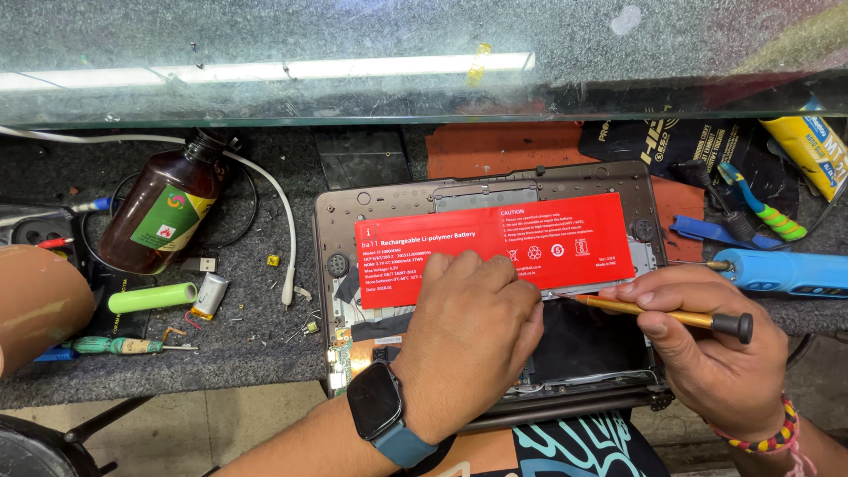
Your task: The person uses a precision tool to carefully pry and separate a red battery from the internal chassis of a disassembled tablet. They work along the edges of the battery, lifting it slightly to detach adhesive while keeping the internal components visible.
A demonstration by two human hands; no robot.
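- An opened dark-brown tablet shell (329, 231) lies back-up on the grey felt-covered bench (247, 336), its cover off and its inner parts showing.
- Inside that shell lies a flat red rectangular battery pack with white print (548, 231), spanning most of the upper half; below it are black sheet-covered areas and a strip of green circuit board (340, 352) at the lower left edge.
- The left hand (464, 340), with a dark smartwatch on a blue strap (378, 411) at the wrist, rests palm-down on the shell, its fingers curled and pressing on the lower edge of the red battery; it grips nothing.
- The right hand (715, 340), with a beaded bracelet at the wrist, holds a slim gold-coloured screwdriver with a black end cap (671, 314) pinched between thumb and fingers; its tip lies at the battery's lower right edge.
- A brown glass bottle with a green label (163, 212) lies tilted at the left, capped; its contents cannot be made out through the dark glass.
- Near it lie a light-green cylindrical cell (152, 298) and a small silver pouch cell (208, 294), just apart.
- A blue electric screwdriver (786, 271) lies to the right of the shell.
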